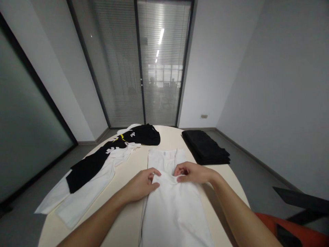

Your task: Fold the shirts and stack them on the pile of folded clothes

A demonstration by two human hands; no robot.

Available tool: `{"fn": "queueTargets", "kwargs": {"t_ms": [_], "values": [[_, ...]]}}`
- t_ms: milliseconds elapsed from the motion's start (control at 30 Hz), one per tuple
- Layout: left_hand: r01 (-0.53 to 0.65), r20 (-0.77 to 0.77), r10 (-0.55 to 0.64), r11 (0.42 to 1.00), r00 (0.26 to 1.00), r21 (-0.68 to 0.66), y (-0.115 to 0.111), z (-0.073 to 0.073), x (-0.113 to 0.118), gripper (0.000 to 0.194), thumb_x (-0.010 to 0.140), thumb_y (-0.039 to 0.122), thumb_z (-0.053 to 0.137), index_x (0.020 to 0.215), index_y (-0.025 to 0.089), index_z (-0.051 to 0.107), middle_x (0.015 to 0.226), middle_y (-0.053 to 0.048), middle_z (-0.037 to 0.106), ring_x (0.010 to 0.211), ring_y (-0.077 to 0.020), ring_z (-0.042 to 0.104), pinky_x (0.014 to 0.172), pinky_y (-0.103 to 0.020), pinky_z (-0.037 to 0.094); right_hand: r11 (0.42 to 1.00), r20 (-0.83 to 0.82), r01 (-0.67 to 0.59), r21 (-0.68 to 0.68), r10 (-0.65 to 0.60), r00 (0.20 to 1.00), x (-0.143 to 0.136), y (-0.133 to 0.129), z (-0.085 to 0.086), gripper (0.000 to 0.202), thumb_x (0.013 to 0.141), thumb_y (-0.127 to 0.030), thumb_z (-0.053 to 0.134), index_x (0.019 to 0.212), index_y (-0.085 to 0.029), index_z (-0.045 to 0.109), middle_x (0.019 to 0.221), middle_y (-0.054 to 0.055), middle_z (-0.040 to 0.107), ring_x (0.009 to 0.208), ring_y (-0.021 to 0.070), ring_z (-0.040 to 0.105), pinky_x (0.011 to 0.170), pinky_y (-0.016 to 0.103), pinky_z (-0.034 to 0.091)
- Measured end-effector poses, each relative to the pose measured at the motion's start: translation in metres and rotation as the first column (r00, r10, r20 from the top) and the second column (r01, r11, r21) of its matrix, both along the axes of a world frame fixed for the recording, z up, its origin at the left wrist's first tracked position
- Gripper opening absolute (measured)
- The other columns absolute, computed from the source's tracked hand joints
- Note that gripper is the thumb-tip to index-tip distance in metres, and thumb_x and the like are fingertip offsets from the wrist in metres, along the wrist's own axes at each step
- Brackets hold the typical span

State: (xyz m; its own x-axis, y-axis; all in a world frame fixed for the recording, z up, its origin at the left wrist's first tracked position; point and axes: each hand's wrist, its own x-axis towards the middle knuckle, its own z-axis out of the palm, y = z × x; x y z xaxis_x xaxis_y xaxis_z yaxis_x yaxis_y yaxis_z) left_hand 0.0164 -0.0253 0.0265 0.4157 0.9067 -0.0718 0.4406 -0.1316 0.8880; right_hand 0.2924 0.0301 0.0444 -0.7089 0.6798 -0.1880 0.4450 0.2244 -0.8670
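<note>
Strip lights (161,36) glowed at twelve o'clock amid dimness; a soft shadow (214,200) darkened the desk (169,135) near five; wide-angle distortion stretched edges.

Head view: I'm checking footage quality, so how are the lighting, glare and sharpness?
Head view, glass door: bright streaks, reflected or seen through I can't tell; head view, table: soft shadow beside the right forearm; head view, white garment: pale, with faint creases; head view overall: slightly soft, wall lines leaning outward toward the edges.
</note>
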Motion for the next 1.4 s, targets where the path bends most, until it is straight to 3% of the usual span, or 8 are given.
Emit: {"fn": "queueTargets", "kwargs": {"t_ms": [100,233,400,567,667,900,1100,1400], "values": [[-0.141,0.017,0.140,0.978,0.990,0.157,0.004,0.000,0.003,0.027,0.083,0.033,0.060,0.103,0.017,0.067,0.062,0.007,0.039,0.057,-0.0119,0.040,0.054,-0.023,0.029,0.968,-0.086,0.133,0.214,-0.117,0.989,-0.002,0.003,0.004,0.025,0.084,-0.039,0.068,0.097,-0.018,0.069,0.092,0.004,0.070,0.083,0.0167,0.060,0.075,0.027,0.043],[-0.270,0.048,0.270,0.900,0.962,0.343,0.013,-0.015,0.004,0.030,0.087,0.033,0.055,0.110,0.019,0.067,0.083,-0.001,0.061,0.071,-0.0156,0.052,0.071,-0.027,0.042,0.840,-0.149,0.344,0.420,-0.310,0.939,-0.008,0.014,-0.008,0.024,0.089,-0.037,0.060,0.103,-0.020,0.068,0.098,0.004,0.070,0.077,0.0154,0.056,0.068,0.027,0.039],[-0.189,-0.122,0.252,0.906,0.960,0.379,0.017,-0.027,0.002,0.031,0.085,0.030,0.056,0.111,0.020,0.069,0.080,-0.001,0.065,0.072,-0.0179,0.057,0.071,-0.028,0.042,0.911,-0.066,0.263,0.317,-0.256,0.964,-0.010,0.023,-0.030,0.022,0.084,-0.035,0.065,0.098,-0.018,0.069,0.098,0.005,0.071,0.080,0.0167,0.060,0.072,0.027,0.043],[-0.051,-0.233,0.121,0.956,0.965,0.287,0.006,-0.010,-0.002,0.021,0.086,0.035,0.058,0.092,0.022,0.073,0.067,0.002,0.061,0.060,-0.0154,0.054,0.057,-0.025,0.035,0.994,-0.019,0.063,0.091,-0.062,0.998,-0.007,0.013,-0.025,0.025,0.079,-0.033,0.071,0.098,-0.017,0.069,0.097,0.005,0.072,0.088,0.0191,0.065,0.079,0.028,0.047],[-0.067,-0.166,0.116,0.959,0.979,0.275,0.002,0.000,0.000,0.022,0.086,0.035,0.057,0.085,0.020,0.072,0.067,0.001,0.061,0.059,-0.0144,0.053,0.056,-0.024,0.035,0.994,-0.046,0.047,0.095,-0.043,0.998,-0.007,0.005,-0.012,0.023,0.080,-0.033,0.070,0.097,-0.017,0.069,0.096,0.005,0.072,0.088,0.0189,0.065,0.079,0.028,0.047],[-0.341,0.057,0.344,0.869,0.937,0.360,0.016,-0.018,0.007,0.032,0.084,0.031,0.058,0.113,0.019,0.066,0.093,-0.003,0.068,0.068,-0.0149,0.057,0.066,-0.026,0.046,0.827,-0.214,0.388,0.406,-0.327,0.921,-0.012,0.017,-0.010,0.024,0.088,-0.037,0.062,0.102,-0.019,0.070,0.100,0.006,0.072,0.086,0.0187,0.062,0.075,0.029,0.045],[-0.250,-0.032,0.287,0.880,0.957,0.404,0.027,-0.046,0.004,0.039,0.080,0.022,0.059,0.119,0.019,0.064,0.109,-0.007,0.069,0.081,-0.0188,0.060,0.080,-0.032,0.049,0.854,-0.106,0.317,0.413,-0.300,0.948,-0.010,0.031,-0.043,0.029,0.085,-0.033,0.064,0.111,-0.020,0.068,0.095,0.002,0.071,0.065,0.0123,0.053,0.064,0.026,0.040],[-0.413,0.157,0.383,0.822,0.910,0.392,0.035,-0.039,0.005,0.041,0.086,0.024,0.054,0.125,0.017,0.061,0.089,-0.003,0.063,0.076,-0.0159,0.056,0.074,-0.028,0.047,0.719,-0.150,0.435,0.543,-0.426,0.892,-0.016,0.032,-0.029,0.034,0.089,-0.038,0.060,0.119,-0.024,0.063,0.105,0.004,0.071,0.059,0.0106,0.050,0.064,0.027,0.041]]}}
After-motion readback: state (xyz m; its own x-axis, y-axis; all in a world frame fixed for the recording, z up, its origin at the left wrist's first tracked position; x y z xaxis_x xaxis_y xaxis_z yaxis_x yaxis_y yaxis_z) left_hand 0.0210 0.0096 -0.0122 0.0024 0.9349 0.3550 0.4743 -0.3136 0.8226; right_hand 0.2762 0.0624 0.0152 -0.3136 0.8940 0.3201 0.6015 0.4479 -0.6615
